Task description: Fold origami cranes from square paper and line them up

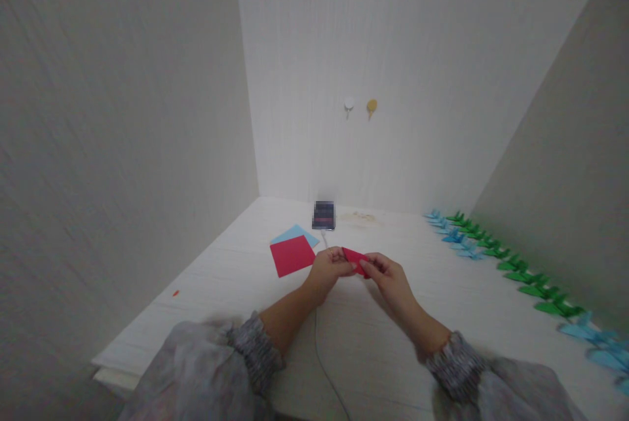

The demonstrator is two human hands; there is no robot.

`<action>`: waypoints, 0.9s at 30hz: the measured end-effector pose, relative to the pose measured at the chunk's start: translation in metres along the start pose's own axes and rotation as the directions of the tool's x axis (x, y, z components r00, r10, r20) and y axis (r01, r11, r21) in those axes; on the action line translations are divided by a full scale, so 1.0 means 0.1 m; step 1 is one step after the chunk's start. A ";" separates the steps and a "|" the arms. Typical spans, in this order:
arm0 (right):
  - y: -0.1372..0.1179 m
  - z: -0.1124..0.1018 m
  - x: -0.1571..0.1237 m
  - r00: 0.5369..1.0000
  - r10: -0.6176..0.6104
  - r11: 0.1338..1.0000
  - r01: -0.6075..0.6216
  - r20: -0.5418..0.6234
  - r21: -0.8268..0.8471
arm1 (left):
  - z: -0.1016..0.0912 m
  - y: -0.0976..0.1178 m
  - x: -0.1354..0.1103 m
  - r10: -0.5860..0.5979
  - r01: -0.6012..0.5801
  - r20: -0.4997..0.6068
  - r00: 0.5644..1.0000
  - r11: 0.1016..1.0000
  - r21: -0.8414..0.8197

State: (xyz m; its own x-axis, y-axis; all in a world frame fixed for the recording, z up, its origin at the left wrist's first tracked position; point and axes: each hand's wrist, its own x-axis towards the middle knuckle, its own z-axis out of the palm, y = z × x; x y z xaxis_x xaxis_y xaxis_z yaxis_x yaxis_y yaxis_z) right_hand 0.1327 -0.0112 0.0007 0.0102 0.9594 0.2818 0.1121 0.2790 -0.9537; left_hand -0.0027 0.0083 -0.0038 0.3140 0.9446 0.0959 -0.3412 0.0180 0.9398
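Just below the centre of the frame, we are pinching a folded red paper point(352, 255) over the worktop point(221, 283), the grips of our left hand point(328, 273) and right hand point(392, 277) both pressing closed on it and hiding its ends. Left of centre, a red sheet point(291, 257) is partly covering a blue sheet point(295, 232). Coarse pixels are masking the dark device point(324, 215) higher up, so we are not making out any writing there. At lower right, the frame is cutting off pale blue paper figures point(609, 359).
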 end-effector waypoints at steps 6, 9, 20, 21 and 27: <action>-0.01 -0.02 0.00 0.999 -0.021 0.998 0.024 0.049 -0.062 | 0.00 0.00 0.01 -0.008 0.006 -0.037 0.999 0.999 -0.049; 0.00 -0.04 -0.01 0.998 -0.009 0.997 0.014 0.067 -0.074 | -0.01 0.01 0.02 -0.023 0.023 -0.018 1.000 0.999 -0.023; -0.08 -0.06 -0.04 0.998 0.054 0.992 -0.058 0.031 0.115 | 0.00 0.05 -0.01 -0.054 0.054 -0.013 0.998 0.998 0.016; -0.09 -0.07 -0.05 0.998 0.053 0.992 -0.056 0.032 0.114 | 0.00 0.06 -0.01 -0.056 0.056 0.000 0.998 0.998 0.022; -0.10 -0.10 -0.05 0.997 0.044 0.997 -0.048 0.059 0.063 | -0.01 0.05 -0.01 -0.058 0.056 0.064 0.996 0.998 0.024</action>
State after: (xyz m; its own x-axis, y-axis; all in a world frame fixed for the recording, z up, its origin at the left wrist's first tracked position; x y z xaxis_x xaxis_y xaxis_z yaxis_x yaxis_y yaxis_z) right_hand 0.1410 -0.0195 0.0100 -0.0437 0.9716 0.2326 0.0489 0.2346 -0.9709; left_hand -0.0052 0.0077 0.0003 0.3893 0.9190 0.0621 -0.3016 0.0634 0.9513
